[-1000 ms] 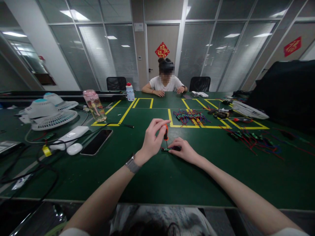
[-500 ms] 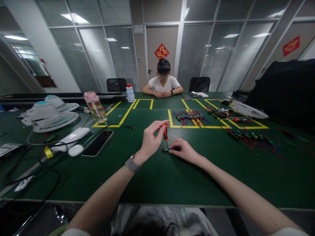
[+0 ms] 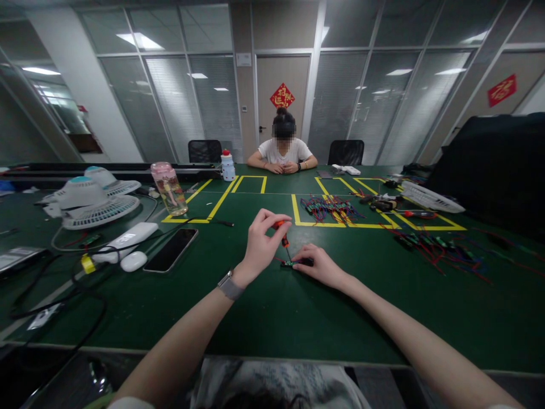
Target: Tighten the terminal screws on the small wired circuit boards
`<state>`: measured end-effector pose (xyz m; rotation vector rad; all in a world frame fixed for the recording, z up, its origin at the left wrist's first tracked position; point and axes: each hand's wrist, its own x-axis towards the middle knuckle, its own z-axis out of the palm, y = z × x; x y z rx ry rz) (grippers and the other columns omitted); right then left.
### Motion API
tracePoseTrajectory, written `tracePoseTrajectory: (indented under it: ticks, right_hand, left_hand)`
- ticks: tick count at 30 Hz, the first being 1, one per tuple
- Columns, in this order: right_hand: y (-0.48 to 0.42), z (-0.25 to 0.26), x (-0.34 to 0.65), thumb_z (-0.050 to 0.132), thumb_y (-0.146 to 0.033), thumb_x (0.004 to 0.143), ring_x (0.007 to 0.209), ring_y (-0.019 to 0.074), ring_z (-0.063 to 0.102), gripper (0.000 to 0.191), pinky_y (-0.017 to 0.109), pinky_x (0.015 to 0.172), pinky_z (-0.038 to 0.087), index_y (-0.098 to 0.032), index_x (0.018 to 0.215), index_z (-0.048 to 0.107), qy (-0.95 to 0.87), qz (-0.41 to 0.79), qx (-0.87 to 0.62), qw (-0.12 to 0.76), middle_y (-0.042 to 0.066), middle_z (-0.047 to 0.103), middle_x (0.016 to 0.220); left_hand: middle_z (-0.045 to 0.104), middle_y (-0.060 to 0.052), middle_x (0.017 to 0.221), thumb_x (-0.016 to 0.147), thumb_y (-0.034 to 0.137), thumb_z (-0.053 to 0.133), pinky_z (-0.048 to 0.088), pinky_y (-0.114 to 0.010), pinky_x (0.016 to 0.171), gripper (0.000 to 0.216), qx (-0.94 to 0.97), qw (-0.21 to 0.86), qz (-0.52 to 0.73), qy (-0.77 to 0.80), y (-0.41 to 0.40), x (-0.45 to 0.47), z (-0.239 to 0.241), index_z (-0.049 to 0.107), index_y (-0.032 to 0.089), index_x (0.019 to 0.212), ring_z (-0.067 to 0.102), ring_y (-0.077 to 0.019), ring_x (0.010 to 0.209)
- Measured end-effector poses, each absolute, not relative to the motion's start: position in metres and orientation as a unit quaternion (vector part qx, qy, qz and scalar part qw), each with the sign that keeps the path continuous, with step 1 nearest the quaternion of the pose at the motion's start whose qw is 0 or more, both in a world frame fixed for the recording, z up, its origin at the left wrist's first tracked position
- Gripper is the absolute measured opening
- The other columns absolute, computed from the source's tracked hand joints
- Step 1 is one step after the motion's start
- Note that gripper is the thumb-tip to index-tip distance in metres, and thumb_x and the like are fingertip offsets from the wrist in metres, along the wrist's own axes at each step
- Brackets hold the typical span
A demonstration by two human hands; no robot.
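Note:
My left hand (image 3: 260, 243) pinches the top of a screwdriver (image 3: 285, 242) with an orange and black handle. The screwdriver leans, its thin shaft pointing down to a small green circuit board (image 3: 286, 264) on the table. Whether the tip sits in a screw is too small to make out. Fingers of my right hand (image 3: 322, 266) are closed on the board's right part, where a black piece shows beside them. A thin red wire leaves the board on its left.
On the green table (image 3: 255, 324), wired boards (image 3: 330, 209) lie inside yellow tape, with more boards (image 3: 438, 247) at right. Leftward are a phone (image 3: 172, 250), a white mouse (image 3: 133, 261), cables, fans (image 3: 100, 204) and a bottle (image 3: 169, 190). A person (image 3: 284, 150) sits opposite.
The screwdriver's handle has tipped to the left as my left fingers shifted on it. My right hand stays on the circuit board. The whole view has moved slightly.

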<state>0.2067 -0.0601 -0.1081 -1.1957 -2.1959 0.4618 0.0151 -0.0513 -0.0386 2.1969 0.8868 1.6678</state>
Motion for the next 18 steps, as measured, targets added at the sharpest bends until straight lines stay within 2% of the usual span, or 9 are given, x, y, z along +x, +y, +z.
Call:
tracePoseTrajectory:
  ticks: [4,7,9,12,14,18]
  right_hand:
    - [-0.0605,-0.1072,0.2068,0.069,-0.025,0.079,0.083,0.0204,0.057,0.012,0.034,0.078,0.044,-0.021,0.089,0.074,-0.827,0.176,-0.448,0.291,0.005,0.067,0.083]
    - [-0.0608,-0.1076,0.2069,0.069,-0.024,0.079,0.084,0.0206,0.057,0.012,0.033,0.079,0.044,-0.021,0.089,0.074,-0.828,0.174,-0.449,0.287,0.005,0.067,0.084]
    - [-0.0607,-0.1081,0.2069,0.069,-0.023,0.079,0.085,0.0206,0.056,0.012,0.033,0.079,0.044,-0.020,0.089,0.074,-0.829,0.172,-0.450,0.285,0.005,0.067,0.084]
    - [-0.0603,-0.1084,0.2067,0.069,-0.022,0.079,0.085,0.0208,0.056,0.012,0.033,0.078,0.043,-0.019,0.089,0.074,-0.831,0.170,-0.450,0.280,0.006,0.066,0.084]
    - [-0.0600,-0.1082,0.2066,0.069,-0.021,0.079,0.086,0.0209,0.056,0.012,0.033,0.078,0.043,-0.019,0.090,0.074,-0.832,0.169,-0.450,0.277,0.006,0.066,0.085]
    - [-0.0602,-0.1070,0.2071,0.069,-0.023,0.079,0.085,0.0209,0.056,0.012,0.033,0.078,0.043,-0.020,0.090,0.074,-0.834,0.170,-0.447,0.276,0.006,0.066,0.084]
  left_hand:
    - [0.061,-0.006,0.105,0.095,0.020,0.042,0.048,-0.029,0.086,0.029,0.770,0.171,0.553,0.268,-0.0517,0.0145,-0.0373,0.060,0.022,0.117,0.059,-0.0148,0.097]
    - [0.061,-0.004,0.093,0.091,0.024,0.052,0.049,-0.027,0.078,0.021,0.765,0.164,0.556,0.282,-0.0517,0.0140,-0.0375,0.065,0.020,0.107,0.060,-0.0140,0.085]
    - [0.058,-0.004,0.091,0.089,0.026,0.055,0.049,-0.027,0.078,0.020,0.763,0.142,0.556,0.297,-0.0514,0.0143,-0.0390,0.067,0.021,0.104,0.058,-0.0140,0.084]
    - [0.057,-0.006,0.107,0.095,0.022,0.043,0.046,-0.030,0.088,0.033,0.775,0.158,0.547,0.274,-0.0507,0.0161,-0.0425,0.055,0.023,0.125,0.056,-0.0154,0.100]
    - [0.058,-0.006,0.109,0.096,0.020,0.039,0.046,-0.029,0.088,0.036,0.779,0.177,0.543,0.258,-0.0509,0.0172,-0.0440,0.049,0.023,0.131,0.057,-0.0147,0.099]
    - [0.057,-0.003,0.092,0.088,0.024,0.057,0.046,-0.026,0.078,0.023,0.772,0.134,0.550,0.290,-0.0528,0.0173,-0.0430,0.064,0.020,0.109,0.056,-0.0134,0.083]
